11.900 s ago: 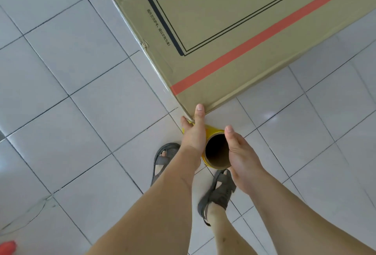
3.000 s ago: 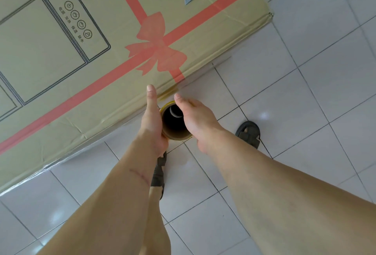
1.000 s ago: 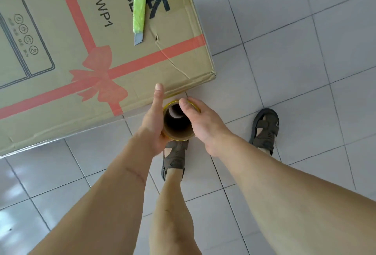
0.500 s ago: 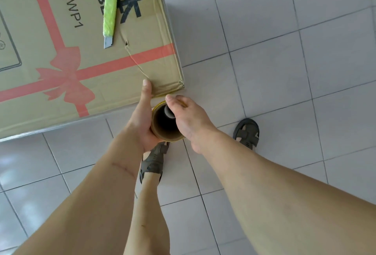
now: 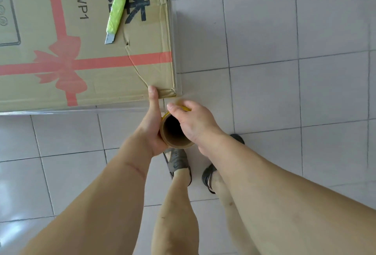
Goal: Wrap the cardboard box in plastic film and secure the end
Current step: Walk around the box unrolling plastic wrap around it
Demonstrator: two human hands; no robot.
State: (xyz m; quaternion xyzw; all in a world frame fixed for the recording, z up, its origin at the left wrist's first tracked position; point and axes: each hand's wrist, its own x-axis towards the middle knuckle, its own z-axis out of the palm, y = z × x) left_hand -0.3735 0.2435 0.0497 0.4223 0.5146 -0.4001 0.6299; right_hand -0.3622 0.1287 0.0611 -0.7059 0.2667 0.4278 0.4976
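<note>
- The person is standing on the tiled floor [image 5: 264,96], holding a roll of film [image 5: 176,132] upright between both hands, just beside the box's near right corner.
- The left hand [image 5: 151,126] is cupping the roll's side, its fingers hidden behind the tube and its thumb lying straight up toward the corner at 12 o'clock; the right hand [image 5: 193,120] is gripping the tube's top edge with curled fingers.
- The cardboard box [image 5: 91,67] is lying at 10 o'clock, filling the upper left, with a green knife [image 5: 116,13] resting on its top.
- A shiny film edge is showing along the box's near side, so wrapping appears to be underway; cutting and securing the end seem to be left.
- How many layers are on cannot be told; the box's far sides are cut off.
</note>
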